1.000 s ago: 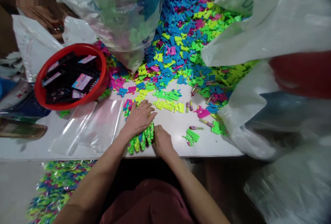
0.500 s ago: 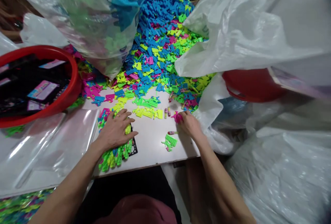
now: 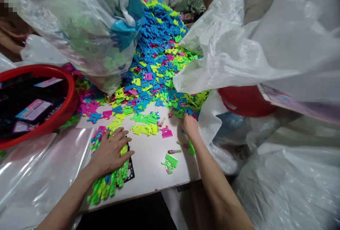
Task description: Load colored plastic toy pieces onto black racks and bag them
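My left hand (image 3: 113, 150) lies spread over rows of green, yellow, pink and blue plastic pieces (image 3: 103, 191), with nothing gripped. The rows rest on a black lattice tray (image 3: 131, 171), whose right edge shows. My right hand (image 3: 190, 126) is at the near right edge of a big pile of similar pieces (image 3: 156, 56). Its fingers bend down out of sight, and whether they hold anything is hidden. Between the hands lie a pink comb-like piece (image 3: 166, 132), yellow pieces (image 3: 145, 129) and green pieces (image 3: 170, 162). A small labelled tube (image 3: 174, 151) lies close by.
A red basin (image 3: 71, 99) of black packages stands at the left, beside clear plastic sheets (image 3: 63, 155). A full translucent bag (image 3: 92, 45) leans over the pile. White plastic sacking (image 3: 225, 56) and another red basin (image 3: 247, 100) are on the right. The table edge (image 3: 156, 190) is nearest me.
My right hand has let go of the pink piece, which now lies left of it, and moved to the pile's edge. The small upright-lying tubes have shifted. My left hand stays on the rows. The view tilted up.
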